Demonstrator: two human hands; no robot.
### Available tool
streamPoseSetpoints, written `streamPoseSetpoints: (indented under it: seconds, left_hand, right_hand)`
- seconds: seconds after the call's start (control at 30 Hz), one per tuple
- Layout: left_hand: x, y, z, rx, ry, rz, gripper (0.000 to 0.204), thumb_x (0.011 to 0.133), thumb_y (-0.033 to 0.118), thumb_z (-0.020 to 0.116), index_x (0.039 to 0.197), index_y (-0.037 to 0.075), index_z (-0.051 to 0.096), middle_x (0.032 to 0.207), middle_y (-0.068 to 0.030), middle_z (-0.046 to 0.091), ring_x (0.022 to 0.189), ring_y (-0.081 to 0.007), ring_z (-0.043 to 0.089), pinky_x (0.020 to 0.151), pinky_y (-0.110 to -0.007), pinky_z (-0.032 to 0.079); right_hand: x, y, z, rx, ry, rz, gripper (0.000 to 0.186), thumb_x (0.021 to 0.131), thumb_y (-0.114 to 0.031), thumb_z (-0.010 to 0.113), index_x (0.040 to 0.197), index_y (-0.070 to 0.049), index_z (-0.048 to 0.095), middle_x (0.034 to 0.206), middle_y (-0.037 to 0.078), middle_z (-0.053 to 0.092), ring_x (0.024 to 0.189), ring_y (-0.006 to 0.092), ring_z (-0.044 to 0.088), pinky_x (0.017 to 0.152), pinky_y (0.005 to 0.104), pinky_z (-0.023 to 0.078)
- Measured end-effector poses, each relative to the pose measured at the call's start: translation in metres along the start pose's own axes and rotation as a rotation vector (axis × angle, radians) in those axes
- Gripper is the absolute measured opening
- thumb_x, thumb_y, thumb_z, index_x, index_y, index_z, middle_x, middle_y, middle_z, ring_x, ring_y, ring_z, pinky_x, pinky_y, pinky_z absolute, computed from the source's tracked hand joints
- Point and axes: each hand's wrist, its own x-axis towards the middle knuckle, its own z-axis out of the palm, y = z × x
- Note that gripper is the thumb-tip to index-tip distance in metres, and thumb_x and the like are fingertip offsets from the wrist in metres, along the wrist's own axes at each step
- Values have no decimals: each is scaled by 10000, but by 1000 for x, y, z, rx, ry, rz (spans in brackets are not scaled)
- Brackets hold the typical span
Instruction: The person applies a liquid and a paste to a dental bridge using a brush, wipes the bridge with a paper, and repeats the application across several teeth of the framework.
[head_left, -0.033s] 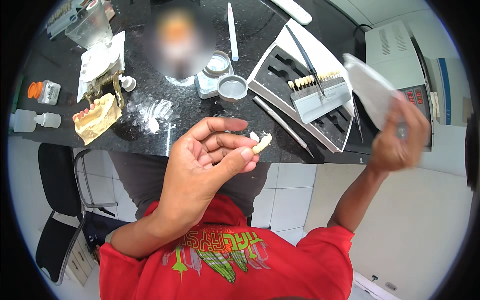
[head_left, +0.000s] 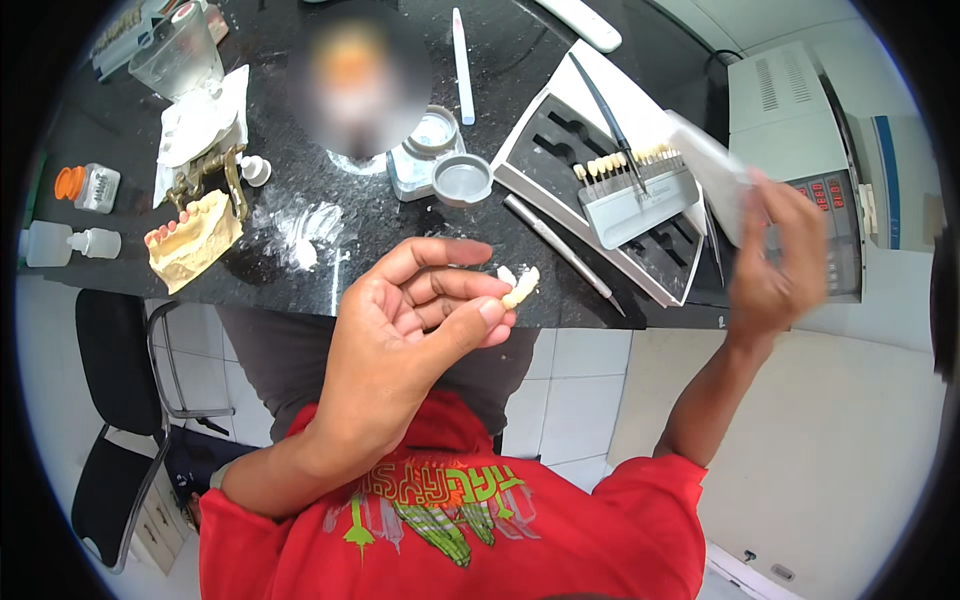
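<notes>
Between the thumb and fingers of my left hand (head_left: pixel 400 320) is a small curved dental bridge (head_left: pixel 522 288), cream-coloured with a white end. It is pinched just in front of the counter's near edge. Out to the right, my right hand (head_left: pixel 775 260) is smeared by motion beside a white, translucent sheet (head_left: pixel 705 165), perhaps a tissue or thin bag. The hand seems to grip its lower end, near the control panel of a white machine. Left of my left hand stands a yellowish plaster jaw model (head_left: pixel 195 240) with pink-marked teeth.
A tooth shade guide (head_left: pixel 640 200) and tweezers lie on an open white case (head_left: pixel 545 130). A metal-handled knife (head_left: pixel 563 250) lies before it. An open jar (head_left: pixel 425 150), white powder (head_left: pixel 305 235), small bottles (head_left: pixel 95 242) and a white machine (head_left: pixel 785 110) stand or lie around.
My right hand and the white sheet have moved a little to the left. My left hand keeps its pinch on the bridge, almost unmoved.
</notes>
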Motion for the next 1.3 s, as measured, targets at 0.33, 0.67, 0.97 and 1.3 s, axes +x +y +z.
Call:
streamPoseSetpoints:
  seconds: [0.33,0.67,0.97,1.3]
  left_hand:
    - [-2,-3,4,0,20,27,367,891,-3,657,1228,-34,513,1047,-88,645,890,-158,688,809,-250,585]
    - [-1,-2,3,-26,6,13,325,901,-17,632,1203,-44,516,1049,-112,652,891,-158,690,802,-249,587]
    - [-1,-4,4,-19,3,27,322,896,-37,629,1199,-41,518,1046,-107,645,899,-160,688,805,-255,587]
    - [0,-6,4,-25,5,55,328,887,-62,632,1193,-41,517,1048,-107,640,910,-162,687,815,-267,589]
  right_hand:
    - [39,-37,37,397,-404,381,190,847,-168,729,903,7,682,733,95,690,651,197,670,606,296,501]
    - [56,-16,76,509,-638,535,336,807,-182,702,1088,1,689,820,111,703,671,183,683,679,320,524]
    - [60,-24,80,336,-685,327,344,835,-268,764,1029,-4,660,759,45,646,600,96,574,545,264,448]
    - [58,-4,92,357,-745,455,362,809,-248,738,1087,-22,681,768,89,680,698,188,650,686,325,492]
